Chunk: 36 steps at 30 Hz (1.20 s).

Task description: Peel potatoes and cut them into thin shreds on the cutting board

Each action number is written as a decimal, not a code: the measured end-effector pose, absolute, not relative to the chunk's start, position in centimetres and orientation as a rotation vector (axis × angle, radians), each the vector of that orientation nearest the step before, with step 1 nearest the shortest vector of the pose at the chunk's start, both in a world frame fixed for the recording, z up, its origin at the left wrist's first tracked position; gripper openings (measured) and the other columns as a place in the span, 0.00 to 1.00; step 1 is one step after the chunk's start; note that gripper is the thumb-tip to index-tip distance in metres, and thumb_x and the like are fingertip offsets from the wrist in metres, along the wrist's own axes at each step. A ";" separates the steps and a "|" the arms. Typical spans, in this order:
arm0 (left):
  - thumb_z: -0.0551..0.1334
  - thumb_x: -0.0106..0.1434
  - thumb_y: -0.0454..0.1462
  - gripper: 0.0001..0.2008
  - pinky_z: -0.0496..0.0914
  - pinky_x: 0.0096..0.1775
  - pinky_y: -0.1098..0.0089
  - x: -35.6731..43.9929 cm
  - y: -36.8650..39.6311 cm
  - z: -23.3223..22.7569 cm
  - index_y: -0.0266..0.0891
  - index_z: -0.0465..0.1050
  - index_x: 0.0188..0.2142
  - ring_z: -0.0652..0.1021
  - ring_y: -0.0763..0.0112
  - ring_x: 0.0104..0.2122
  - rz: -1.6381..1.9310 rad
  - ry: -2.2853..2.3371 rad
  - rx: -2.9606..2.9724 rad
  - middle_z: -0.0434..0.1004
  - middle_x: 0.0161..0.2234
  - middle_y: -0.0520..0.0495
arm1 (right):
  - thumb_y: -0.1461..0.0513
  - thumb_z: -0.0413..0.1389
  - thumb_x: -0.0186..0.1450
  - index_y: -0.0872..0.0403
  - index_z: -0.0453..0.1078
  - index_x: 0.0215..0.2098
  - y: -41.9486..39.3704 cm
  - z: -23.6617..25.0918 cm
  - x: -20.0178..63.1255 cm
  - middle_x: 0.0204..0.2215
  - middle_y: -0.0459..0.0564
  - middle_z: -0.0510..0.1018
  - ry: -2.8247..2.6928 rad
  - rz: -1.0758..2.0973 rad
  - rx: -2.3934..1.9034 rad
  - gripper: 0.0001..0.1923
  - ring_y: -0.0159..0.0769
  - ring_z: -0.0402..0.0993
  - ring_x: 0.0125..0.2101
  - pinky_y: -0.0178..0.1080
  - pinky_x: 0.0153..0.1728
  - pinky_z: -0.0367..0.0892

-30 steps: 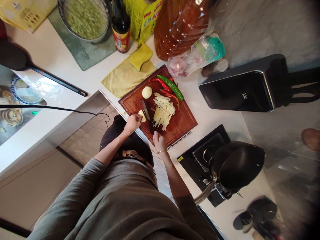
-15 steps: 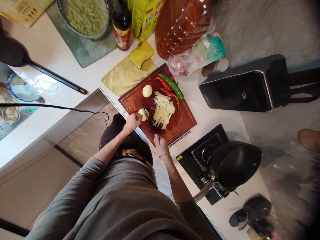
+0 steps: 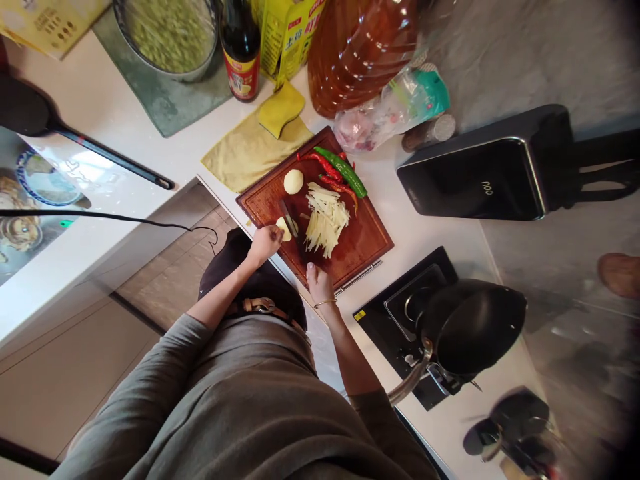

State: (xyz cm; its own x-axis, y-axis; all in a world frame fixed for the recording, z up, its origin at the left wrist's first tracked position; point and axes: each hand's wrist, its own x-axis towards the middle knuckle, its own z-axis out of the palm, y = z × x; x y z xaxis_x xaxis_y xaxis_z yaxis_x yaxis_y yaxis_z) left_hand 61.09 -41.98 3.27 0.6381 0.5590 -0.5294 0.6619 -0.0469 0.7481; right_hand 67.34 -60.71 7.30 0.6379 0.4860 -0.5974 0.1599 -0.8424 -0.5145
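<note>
Currently left hand (image 3: pixel 265 243) pins pale peeled potato piece (image 3: pixel 285 229) at near-left edge of reddish wooden cutting board (image 3: pixel 367 240); right hand (image 3: pixel 318 283) closed on dark-bladed knife (image 3: pixel 293 223). Advisable: curl fingertips back, blade vertical, even thin slices.

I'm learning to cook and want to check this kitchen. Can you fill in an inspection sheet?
Surface: white counter, wooden cutting board.
Job's things: potato piece, knife, potato strips, peeled potato, chili peppers.
Clutter: yellow cloth, oil jug, sauce bottle.
Hands: left hand steadies the potato piece; right hand grips the knife.
Cables: black cable.
Surroundings: black wok on stove.
</note>
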 end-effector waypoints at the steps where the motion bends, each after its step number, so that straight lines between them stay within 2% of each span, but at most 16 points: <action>1: 0.54 0.59 0.39 0.13 0.63 0.28 0.74 61.1 -42.0 3.3 0.38 0.65 0.20 0.69 0.76 0.20 -0.112 1.003 1.710 0.70 0.20 0.49 | 0.41 0.31 0.65 0.55 0.71 0.27 -60.8 7.6 67.4 0.17 0.51 0.72 -0.516 1.060 -2.438 0.37 0.34 0.66 0.18 0.35 0.24 0.56; 14: 0.54 0.59 0.39 0.13 0.63 0.28 0.73 61.1 -41.9 3.3 0.38 0.66 0.21 0.70 0.74 0.22 -0.134 1.002 1.722 0.72 0.20 0.48 | 0.40 0.33 0.65 0.56 0.72 0.29 -61.0 8.4 67.5 0.17 0.52 0.73 -0.511 1.134 -2.430 0.37 0.34 0.68 0.19 0.34 0.22 0.56; 22: 0.52 0.60 0.41 0.14 0.63 0.28 0.74 61.1 -41.8 3.3 0.37 0.66 0.21 0.70 0.75 0.21 -0.134 0.988 1.739 0.71 0.20 0.49 | 0.40 0.32 0.65 0.55 0.72 0.26 -59.4 6.2 67.5 0.20 0.56 0.75 -0.560 1.078 -2.533 0.37 0.37 0.71 0.23 0.34 0.26 0.58; 27: 0.53 0.60 0.41 0.14 0.64 0.29 0.74 61.1 -41.9 3.6 0.37 0.68 0.22 0.71 0.74 0.23 -0.149 1.006 1.714 0.72 0.21 0.48 | 0.41 0.29 0.65 0.55 0.71 0.27 -59.8 6.2 67.0 0.17 0.52 0.73 -0.470 1.066 -2.431 0.38 0.34 0.69 0.20 0.33 0.24 0.58; 36: 0.55 0.59 0.42 0.13 0.66 0.29 0.74 61.0 -41.9 3.0 0.37 0.69 0.24 0.73 0.72 0.25 -0.144 1.011 1.657 0.73 0.22 0.47 | 0.40 0.30 0.65 0.54 0.70 0.25 -60.2 8.1 67.3 0.15 0.50 0.71 -0.541 1.082 -2.439 0.37 0.34 0.66 0.17 0.34 0.22 0.55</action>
State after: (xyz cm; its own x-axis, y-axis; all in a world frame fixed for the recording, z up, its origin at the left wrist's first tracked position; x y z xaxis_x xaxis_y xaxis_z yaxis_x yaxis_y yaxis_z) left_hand 60.96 -41.95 2.95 0.6237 0.5358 -0.5691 0.6733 0.0015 0.7393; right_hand 67.29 -60.18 8.05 0.6224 0.5025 -0.6001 0.1791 -0.8378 -0.5157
